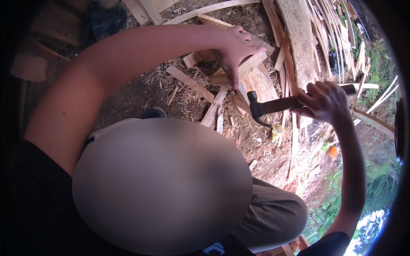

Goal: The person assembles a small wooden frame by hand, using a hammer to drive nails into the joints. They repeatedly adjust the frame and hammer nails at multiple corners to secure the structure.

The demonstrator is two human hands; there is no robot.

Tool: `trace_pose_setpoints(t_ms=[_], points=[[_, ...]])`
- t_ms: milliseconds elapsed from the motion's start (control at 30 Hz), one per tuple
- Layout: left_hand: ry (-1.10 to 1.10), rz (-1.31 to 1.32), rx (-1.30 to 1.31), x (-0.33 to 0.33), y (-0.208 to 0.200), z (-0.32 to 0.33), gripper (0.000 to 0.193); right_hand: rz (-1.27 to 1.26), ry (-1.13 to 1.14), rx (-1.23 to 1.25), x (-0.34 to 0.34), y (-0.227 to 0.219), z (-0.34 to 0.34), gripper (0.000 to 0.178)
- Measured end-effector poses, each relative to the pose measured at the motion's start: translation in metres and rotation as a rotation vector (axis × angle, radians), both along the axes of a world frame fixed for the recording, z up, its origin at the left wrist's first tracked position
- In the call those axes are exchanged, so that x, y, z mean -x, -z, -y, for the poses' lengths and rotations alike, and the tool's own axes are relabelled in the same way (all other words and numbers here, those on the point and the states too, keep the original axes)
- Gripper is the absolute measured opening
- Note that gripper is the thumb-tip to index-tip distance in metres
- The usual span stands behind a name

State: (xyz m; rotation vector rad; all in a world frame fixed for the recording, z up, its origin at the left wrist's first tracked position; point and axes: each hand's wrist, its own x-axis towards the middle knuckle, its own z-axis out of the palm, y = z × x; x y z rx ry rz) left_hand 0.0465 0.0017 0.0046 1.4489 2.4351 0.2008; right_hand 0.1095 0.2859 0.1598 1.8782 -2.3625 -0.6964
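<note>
You are gripping the claw hammer (260,109) by its wooden handle, your right hand (323,101) fisted tight, head poised beside the wood strip (252,64). Beyond, your left hand (238,47) is pressing that strip steady, fingers spread, forefinger pointing down.

left hand (239,49) on board (252,64); hammer (273,106) in right hand (322,101), just right of board; scraps (192,83) on ground.
</note>
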Motion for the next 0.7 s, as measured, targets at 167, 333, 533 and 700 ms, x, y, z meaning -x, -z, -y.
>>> trace_pose_setpoints(t_ms=[167,333,533,700], points=[[0.008,-0.024,0.002,0.000,-0.001,-0.002,0.166,-0.044,0.111,-0.001,0.003,0.010,-0.010,0.045],[0.033,0.001,0.010,0.000,-0.007,0.004,0.164,-0.001,0.347,0.011,0.013,0.004,-0.016,0.044],[-0.083,-0.007,-0.057,-0.021,-0.006,0.017,0.141,0.350,0.998,0.327,-0.007,0.032,-0.025,0.048],[-0.295,-0.024,-0.306,-0.066,0.023,0.020,0.105,0.595,1.401,0.745,-0.014,0.102,-0.009,0.064]])
